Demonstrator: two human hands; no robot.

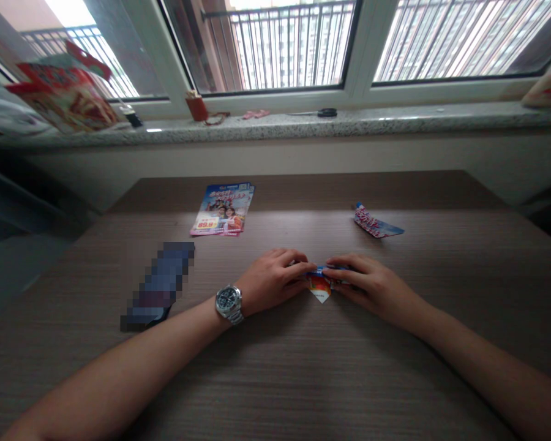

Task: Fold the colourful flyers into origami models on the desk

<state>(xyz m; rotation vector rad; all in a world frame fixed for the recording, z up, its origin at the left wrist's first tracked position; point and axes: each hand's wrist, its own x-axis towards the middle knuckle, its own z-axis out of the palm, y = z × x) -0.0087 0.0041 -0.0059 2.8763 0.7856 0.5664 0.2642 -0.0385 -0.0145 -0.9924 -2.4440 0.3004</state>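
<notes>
Between my two hands lies a small folded paper (320, 286), printed in red, orange and blue, with a white pointed corner toward me. My left hand (278, 275), with a metal watch (228, 304) on its wrist, grips the paper's left side, its fingers closed on it. From the other side my right hand (367, 282) pinches the paper's right part. Fingers cover much of the paper, so its full shape is hidden. Farther back on the right rests another folded paper piece (376, 224), blue with a red and white pattern.
A stack of printed flyers (223, 209) lies back left on the wooden table (275, 380). Nearer on the left is a pixelated dark object (160, 285). The stone windowsill (362, 124) holds scissors (326, 113), a red container (196, 107) and a red food bag (68, 95).
</notes>
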